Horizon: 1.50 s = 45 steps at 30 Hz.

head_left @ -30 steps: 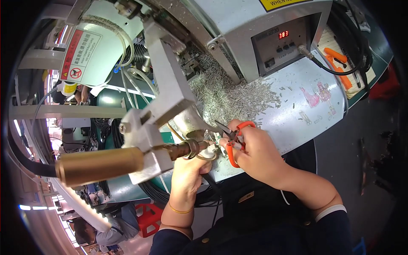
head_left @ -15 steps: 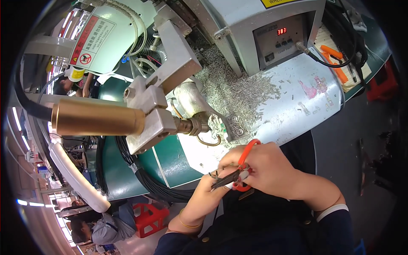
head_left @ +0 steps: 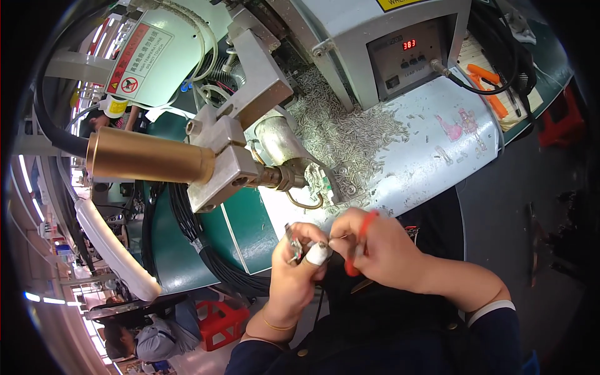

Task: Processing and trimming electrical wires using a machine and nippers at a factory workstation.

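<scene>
My left hand (head_left: 292,275), its thumb wrapped in a white covering (head_left: 317,254), is closed around a small metallic piece (head_left: 292,242). Its exact kind is too small to make out. My right hand (head_left: 394,259) keeps red-handled pliers or cutters (head_left: 352,267) in its curled palm, blurred and mostly covered. The thumb and forefinger of that hand pinch close to my left fingertips; whatever lies between them is hidden. Just beyond both hands is a metal nozzle assembly (head_left: 281,179) with a small green-and-silver piece (head_left: 319,179) by its tip.
A brass-coloured cylinder (head_left: 150,156) on a metal bracket reaches in from the left. Many short metal bits (head_left: 350,137) cover the pale work plate (head_left: 431,162). Behind stands a grey control box (head_left: 406,59). Black cables (head_left: 219,269) lie left; a seated person (head_left: 156,337) is beyond.
The pliers' jaws have swung away from my left hand and the tool is tucked back into my right palm. My left hand has turned upright, and the fingertips of both hands now meet.
</scene>
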### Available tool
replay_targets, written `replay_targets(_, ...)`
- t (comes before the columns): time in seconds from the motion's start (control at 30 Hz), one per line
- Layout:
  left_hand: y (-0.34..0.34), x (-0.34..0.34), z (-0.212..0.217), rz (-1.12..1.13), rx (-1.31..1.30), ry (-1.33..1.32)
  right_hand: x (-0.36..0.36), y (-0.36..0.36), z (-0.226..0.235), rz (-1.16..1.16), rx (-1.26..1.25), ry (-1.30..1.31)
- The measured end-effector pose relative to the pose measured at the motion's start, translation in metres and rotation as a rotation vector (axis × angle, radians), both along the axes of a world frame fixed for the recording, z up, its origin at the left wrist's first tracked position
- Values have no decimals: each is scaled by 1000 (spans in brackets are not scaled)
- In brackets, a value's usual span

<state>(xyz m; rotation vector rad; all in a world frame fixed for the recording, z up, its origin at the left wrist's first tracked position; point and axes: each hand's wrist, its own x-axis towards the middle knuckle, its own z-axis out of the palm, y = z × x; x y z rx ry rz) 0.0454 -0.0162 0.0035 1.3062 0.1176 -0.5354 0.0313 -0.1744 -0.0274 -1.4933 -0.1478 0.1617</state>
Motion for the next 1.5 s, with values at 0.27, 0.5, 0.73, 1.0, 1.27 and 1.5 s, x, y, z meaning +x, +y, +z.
replay_targets(0.27, 7, 3, 13, -63, -100, 240, -2, -16, 1, -267, -871, -913)
replay_targets(0.5, -4, -13, 1, 25, 333, -374, -7, -4, 1, -127, -586, -559)
replay_targets(0.73, 2, -11, 3, 80, 221, -185, -10, 4, 13, -60, 425, 374)
replay_targets(1.0, 0, -10, 6, 96, 151, -181, -24, -2, 7, -7, -591, -7)
replay_targets(1.27, 1, 16, -1, 48, 140, -52, -18, -5, -6, 88, -210, 238)
replay_targets(1.5, -9, 52, -17, 121, -49, 76, 24, -9, -11, -266, -87, 94)
